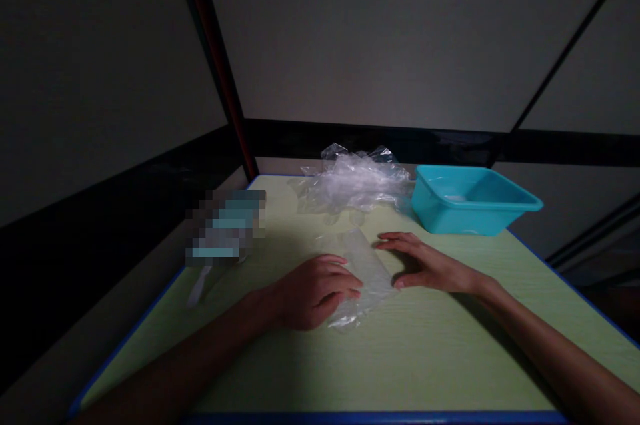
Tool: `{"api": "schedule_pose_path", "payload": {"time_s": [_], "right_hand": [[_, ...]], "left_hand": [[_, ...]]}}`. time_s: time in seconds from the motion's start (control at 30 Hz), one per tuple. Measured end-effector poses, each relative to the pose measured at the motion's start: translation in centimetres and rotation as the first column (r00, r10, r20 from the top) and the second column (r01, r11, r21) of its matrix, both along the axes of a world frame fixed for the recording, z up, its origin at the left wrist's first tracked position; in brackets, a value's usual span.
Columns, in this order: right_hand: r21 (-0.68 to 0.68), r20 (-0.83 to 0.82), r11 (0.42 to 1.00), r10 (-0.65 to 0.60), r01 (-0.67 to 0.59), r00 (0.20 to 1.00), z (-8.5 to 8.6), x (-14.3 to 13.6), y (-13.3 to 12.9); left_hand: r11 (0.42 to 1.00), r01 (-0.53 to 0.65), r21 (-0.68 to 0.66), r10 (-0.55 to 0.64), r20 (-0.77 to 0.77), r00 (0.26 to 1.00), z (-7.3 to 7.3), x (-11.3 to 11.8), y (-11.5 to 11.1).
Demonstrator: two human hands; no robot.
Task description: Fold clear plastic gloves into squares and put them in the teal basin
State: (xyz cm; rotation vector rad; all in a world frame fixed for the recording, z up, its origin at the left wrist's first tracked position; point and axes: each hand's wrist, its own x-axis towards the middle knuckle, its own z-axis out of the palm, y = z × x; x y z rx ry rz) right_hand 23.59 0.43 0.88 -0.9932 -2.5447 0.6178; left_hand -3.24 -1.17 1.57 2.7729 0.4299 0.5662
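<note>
The film (369, 260), a clear piece of plastic, lies roughly flat on the table (450, 365) between the two hands, with its near end rumpled and catching the light. Whether it is a single sheet or a bag cannot be told.

The left hand (317, 293) rests over its left side, palm down, fingers loosely bent and close together, the thumb tucked near them. Whether they pinch the film or only press on it cannot be told. The right hand (433, 267) is at the other side with fingers and thumb spread wide, holding nothing that shows; its thumb tip is at or just beside the film's right corner, and contact is unclear.

The step in hand looks like steadying or smoothing the film. With material this thin, a next move calls for light fingertips, the left side kept down, and a single edge picked out without creasing or dragging the rest.

Beyond the film, a crumpled pile (361, 180) of clear plastic sits at the far side. To its right stands the blue tub (467, 220), upright, something pale inside. Off to the left, a pixelated patch (227, 228) hides what is there, with a whitish strip (199, 286) just nearer.
</note>
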Motion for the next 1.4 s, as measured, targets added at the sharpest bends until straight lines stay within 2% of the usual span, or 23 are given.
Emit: {"api": "schedule_pose_path", "payload": {"time_s": [0.23, 0.57, 0.77, 0.83, 0.93, 1.03, 1.17, 1.27, 1.4], "right_hand": [[-0.001, 0.004, 1.0, -0.007, 0.007, 1.0, 0.0, 0.0, -0.1], [0.01, 0.098, 1.0, -0.01, 0.009, 0.995, 0.3, -0.2, -0.4], [-0.026, 0.166, 1.0, 0.004, 0.0, 0.986, 0.6, -1.0, -1.4], [-0.032, 0.159, 0.999, 0.035, -0.03, 0.987, 0.7, -1.2, -1.6], [-0.002, 0.095, 0.998, 0.059, -0.059, 0.994, 0.8, -1.6, -1.6], [0.069, 0.056, 0.998, 0.002, -0.005, 0.998, 0.7, -2.2, -1.3], [0.154, 0.128, 0.988, -0.037, 0.017, 0.991, 0.2, -2.9, -1.0], [0.186, 0.148, 0.982, -0.073, 0.045, 0.986, -0.1, -3.5, -1.1], [0.194, 0.11, 0.976, -0.119, 0.096, 0.987, -0.6, -4.3, -1.6]], "left_hand": [[0.999, -0.011, 0.044, 0.007, 0.092, 0.996, -0.3, -0.1, 0.1], [0.94, -0.258, 0.222, 0.206, 0.234, 0.95, -1.3, -1.1, 2.1], [0.92, -0.315, 0.235, 0.255, 0.251, 0.934, -1.4, -1.2, 2.3], [0.932, -0.291, 0.216, 0.237, 0.246, 0.94, -1.2, -0.9, 1.8], [0.968, -0.178, 0.177, 0.143, 0.197, 0.97, -0.7, 0.1, 0.5], [0.992, -0.031, 0.126, 0.03, 0.01, 0.999, -0.2, 1.5, -0.9], [0.993, 0.095, 0.067, -0.08, -0.202, 0.976, 0.1, 2.8, -2.1], [0.991, 0.124, 0.041, -0.112, -0.229, 0.967, 0.0, 3.0, -2.2], [0.988, 0.145, 0.045, -0.135, -0.186, 0.973, -0.1, 3.1, -2.0]]}}
